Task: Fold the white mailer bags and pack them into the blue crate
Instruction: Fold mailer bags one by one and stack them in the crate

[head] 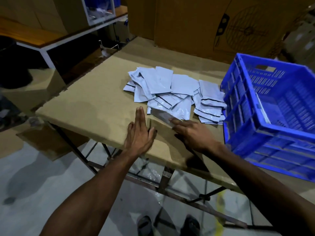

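**Pulling one mailer off the pile for folding**

Right hand (192, 133) lies on the near edge of the loose pile of flat white plastic mailer bags (172, 92), fingertips on a blurred white bag (162, 114) at the pile's front. Whether it pinches or just presses that bag, can't tell – motion blur. Left hand (139, 133) is flat, fingers straight, holding nothing, w/ palm over the brown cardboard-covered tabletop (88, 99) just beside the bag.

Blue slatted plastic crate (265, 116) sits at the right, touching the pile's edge; one pale sheet leans inside its near wall.

Judgement: drag only one bag clear, as the film is slick & neighbours may follow. Left palm should pin it flat, then crease firmly.
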The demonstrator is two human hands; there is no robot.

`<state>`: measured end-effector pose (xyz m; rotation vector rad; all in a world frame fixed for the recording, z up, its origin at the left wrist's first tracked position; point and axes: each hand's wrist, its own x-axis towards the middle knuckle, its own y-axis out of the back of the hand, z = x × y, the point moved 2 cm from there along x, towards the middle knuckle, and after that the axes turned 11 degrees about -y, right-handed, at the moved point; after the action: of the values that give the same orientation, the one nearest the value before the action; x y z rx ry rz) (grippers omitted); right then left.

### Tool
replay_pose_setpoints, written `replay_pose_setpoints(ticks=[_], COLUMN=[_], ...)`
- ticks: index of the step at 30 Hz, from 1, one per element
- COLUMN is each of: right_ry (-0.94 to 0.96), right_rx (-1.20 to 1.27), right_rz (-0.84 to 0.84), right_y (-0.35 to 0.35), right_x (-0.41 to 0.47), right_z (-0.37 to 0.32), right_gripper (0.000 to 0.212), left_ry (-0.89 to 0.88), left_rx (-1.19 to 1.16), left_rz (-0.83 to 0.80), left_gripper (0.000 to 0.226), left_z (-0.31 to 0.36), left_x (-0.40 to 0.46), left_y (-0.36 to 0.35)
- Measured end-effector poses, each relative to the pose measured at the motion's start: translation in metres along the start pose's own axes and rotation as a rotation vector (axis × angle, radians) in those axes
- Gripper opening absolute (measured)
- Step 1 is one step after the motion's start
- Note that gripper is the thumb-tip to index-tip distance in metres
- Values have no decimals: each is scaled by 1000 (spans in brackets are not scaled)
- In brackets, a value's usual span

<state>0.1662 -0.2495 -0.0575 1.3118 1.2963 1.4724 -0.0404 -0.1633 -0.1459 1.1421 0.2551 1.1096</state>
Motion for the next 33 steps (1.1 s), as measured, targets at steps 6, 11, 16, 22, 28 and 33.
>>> replay_pose_setpoints(ticks=[6,11,16,22,28,33], right_ry=[-55,-136,-262,-120,-156,-371], right_rx=[416,259,52,46,372,323], right_rz=[-160,-334,-197,-364,-242,-200], right_y=[38,20,-22,-74,-69,-84], right_x=[10,38,41,9,9,0], right_z=[7,34,15,-20,-35,-27], right_gripper=[59,56,38,57,45,71], left_ry=[-30,-37,-7,-53,-269,-177], left_rx=[46,165,137,-4,22,84], left_rz=[-49,-199,-198,13,-132,-341], left_gripper=[85,72,75,63,46,58], left_z=[7,2,2,2,33,28], left_x=[0,2,4,9,17,14], left_y=[4,1,1,11,-4,-18])
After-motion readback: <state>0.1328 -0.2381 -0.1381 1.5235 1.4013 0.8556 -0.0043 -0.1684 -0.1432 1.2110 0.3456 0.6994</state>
